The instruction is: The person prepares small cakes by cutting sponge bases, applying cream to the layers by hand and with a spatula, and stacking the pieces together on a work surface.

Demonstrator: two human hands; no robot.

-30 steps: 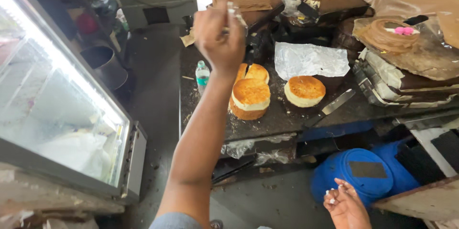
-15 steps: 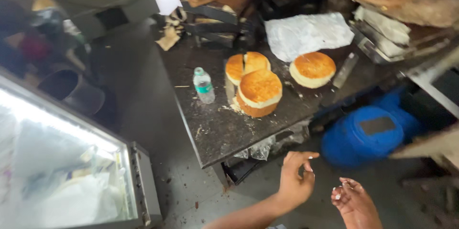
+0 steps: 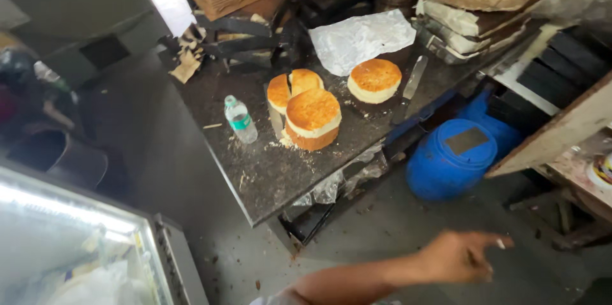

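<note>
Along the lower left edge of the frame runs the lit glass lid of a cooler, with one dark metal pot on the floor just above it. Right of these stands the dark tabletop, dusted with crumbs. On it, from left to right, are one small water bottle, upright; a knife lying just beside the cakes; and three round golden sponge cakes. The front cake is stacked in layers, the cut cake behind it touches it and is split into two pieces, and the third cake sits apart to the right. Above that one lies a crumpled white sheet, and a second knife rests to its right. Below the tabletop's right end stands one blue drum. At the lower right, the left hand hangs over the floor, empty, fingers loosely stretched with one pointing right, well apart from the cakes and nearest the drum. The other hand is out of view. As I judge it, the cake work is paused; taking it up again would call for a long reach up to the tabletop's middle.
</note>
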